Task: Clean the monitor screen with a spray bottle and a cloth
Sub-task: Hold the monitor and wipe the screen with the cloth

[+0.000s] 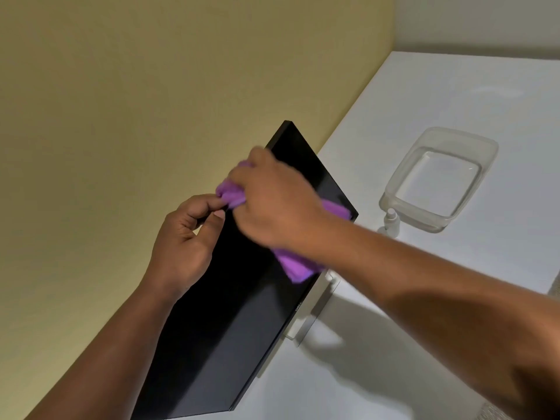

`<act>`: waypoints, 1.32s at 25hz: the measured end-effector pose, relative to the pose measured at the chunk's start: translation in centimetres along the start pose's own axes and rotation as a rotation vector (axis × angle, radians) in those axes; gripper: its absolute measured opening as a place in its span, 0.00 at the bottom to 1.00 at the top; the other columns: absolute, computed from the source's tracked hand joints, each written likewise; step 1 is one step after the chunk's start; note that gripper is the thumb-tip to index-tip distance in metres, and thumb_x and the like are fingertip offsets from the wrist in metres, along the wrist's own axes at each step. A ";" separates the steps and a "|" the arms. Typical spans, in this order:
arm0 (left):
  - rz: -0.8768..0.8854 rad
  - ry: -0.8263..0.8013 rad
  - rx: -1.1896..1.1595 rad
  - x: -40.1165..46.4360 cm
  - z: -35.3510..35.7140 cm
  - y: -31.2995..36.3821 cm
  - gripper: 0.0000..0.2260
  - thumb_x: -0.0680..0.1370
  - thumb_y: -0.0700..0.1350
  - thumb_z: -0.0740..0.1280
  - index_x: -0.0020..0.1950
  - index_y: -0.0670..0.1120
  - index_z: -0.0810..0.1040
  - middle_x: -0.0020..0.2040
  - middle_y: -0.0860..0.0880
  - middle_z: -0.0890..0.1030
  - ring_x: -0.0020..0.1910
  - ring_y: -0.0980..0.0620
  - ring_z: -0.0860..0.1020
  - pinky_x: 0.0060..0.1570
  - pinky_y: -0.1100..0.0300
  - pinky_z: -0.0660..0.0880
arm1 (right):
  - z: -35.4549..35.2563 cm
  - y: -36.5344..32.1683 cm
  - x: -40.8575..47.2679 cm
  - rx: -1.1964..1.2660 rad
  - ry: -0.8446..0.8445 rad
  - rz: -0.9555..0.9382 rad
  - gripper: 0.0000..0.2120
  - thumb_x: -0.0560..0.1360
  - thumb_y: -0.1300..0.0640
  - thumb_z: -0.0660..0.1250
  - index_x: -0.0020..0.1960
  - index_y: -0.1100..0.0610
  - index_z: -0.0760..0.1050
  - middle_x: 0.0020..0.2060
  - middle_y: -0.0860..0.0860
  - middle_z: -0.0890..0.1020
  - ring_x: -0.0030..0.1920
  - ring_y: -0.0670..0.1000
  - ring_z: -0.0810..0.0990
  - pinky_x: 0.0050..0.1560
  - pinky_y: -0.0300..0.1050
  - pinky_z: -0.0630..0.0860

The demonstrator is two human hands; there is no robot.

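Your right forearm is reaching in from the lower right of the frame, and your right hand (272, 201) is curling its grip around a bunched purple microfibre cloth (298, 265), holding it against the dark glass of the black flat-panel monitor (218, 328) at the centre of the frame. Your left hand (181, 241), coming up from the lower left, is pinching the upper end of that cloth between thumb and fingertips at the screen's top edge. Right of the monitor, on the white desk (454, 283), a small clear spray bottle (391, 221) is standing untouched, just beside a clear rectangular plastic tub (481, 150). Behind the monitor, a yellow wall (136, 101) is filling the upper left.
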State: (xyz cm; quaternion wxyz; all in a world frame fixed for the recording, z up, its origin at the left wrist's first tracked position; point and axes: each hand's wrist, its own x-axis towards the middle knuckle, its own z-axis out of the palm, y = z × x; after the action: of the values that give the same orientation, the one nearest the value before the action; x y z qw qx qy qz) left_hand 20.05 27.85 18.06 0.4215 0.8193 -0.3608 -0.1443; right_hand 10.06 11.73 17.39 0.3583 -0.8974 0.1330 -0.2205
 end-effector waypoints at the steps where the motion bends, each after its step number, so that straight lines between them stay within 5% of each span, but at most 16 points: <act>1: 0.003 -0.005 0.000 0.0 0.0 0.1 0.09 0.79 0.50 0.66 0.55 0.58 0.85 0.56 0.49 0.85 0.58 0.45 0.82 0.65 0.37 0.75 | 0.3 -0.8 -0.8 -0.002 -0.030 -0.046 0.13 0.75 0.53 0.64 0.58 0.53 0.78 0.53 0.54 0.71 0.44 0.57 0.76 0.42 0.48 0.73; 8: -0.015 0.004 0.034 0.1 0.4 0.4 0.12 0.79 0.48 0.66 0.59 0.58 0.84 0.59 0.54 0.84 0.62 0.50 0.81 0.69 0.43 0.74 | -3.3 5.8 3.7 -0.097 0.237 0.213 0.13 0.75 0.56 0.60 0.54 0.51 0.80 0.51 0.53 0.72 0.47 0.59 0.78 0.44 0.48 0.74; 14: 0.009 0.011 0.017 -0.1 0.1 0.4 0.12 0.79 0.48 0.66 0.54 0.65 0.84 0.56 0.53 0.85 0.59 0.48 0.82 0.66 0.42 0.75 | 1.2 0.8 -1.0 -0.008 0.066 -0.081 0.17 0.75 0.54 0.65 0.63 0.50 0.78 0.54 0.53 0.72 0.48 0.59 0.77 0.42 0.52 0.78; 20: -0.001 0.010 0.024 -0.2 0.3 0.3 0.13 0.79 0.48 0.65 0.57 0.62 0.84 0.59 0.54 0.84 0.63 0.50 0.81 0.69 0.44 0.74 | -2.2 6.1 3.1 -0.087 0.253 0.146 0.14 0.74 0.57 0.62 0.58 0.52 0.79 0.52 0.53 0.72 0.48 0.59 0.77 0.44 0.50 0.76; 26: 0.001 0.024 0.042 -0.3 0.3 1.2 0.16 0.78 0.47 0.65 0.53 0.70 0.83 0.55 0.62 0.85 0.59 0.58 0.81 0.63 0.60 0.73 | 1.5 2.3 -0.6 -0.002 0.121 -0.084 0.19 0.73 0.56 0.66 0.63 0.51 0.77 0.54 0.53 0.72 0.47 0.59 0.76 0.42 0.52 0.77; 33: -0.001 0.023 0.064 -0.4 0.4 1.1 0.14 0.79 0.48 0.65 0.56 0.66 0.83 0.57 0.60 0.84 0.60 0.56 0.81 0.63 0.57 0.73 | -1.6 6.2 2.7 -0.020 0.285 0.129 0.17 0.74 0.57 0.63 0.61 0.51 0.79 0.53 0.53 0.72 0.48 0.58 0.76 0.45 0.50 0.76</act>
State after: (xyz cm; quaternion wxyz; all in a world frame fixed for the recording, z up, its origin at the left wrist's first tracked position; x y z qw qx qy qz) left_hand 19.04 27.49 18.70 0.3991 0.8343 -0.3599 -0.1233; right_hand 11.10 5.34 14.92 0.3404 -0.8501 0.2422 -0.3207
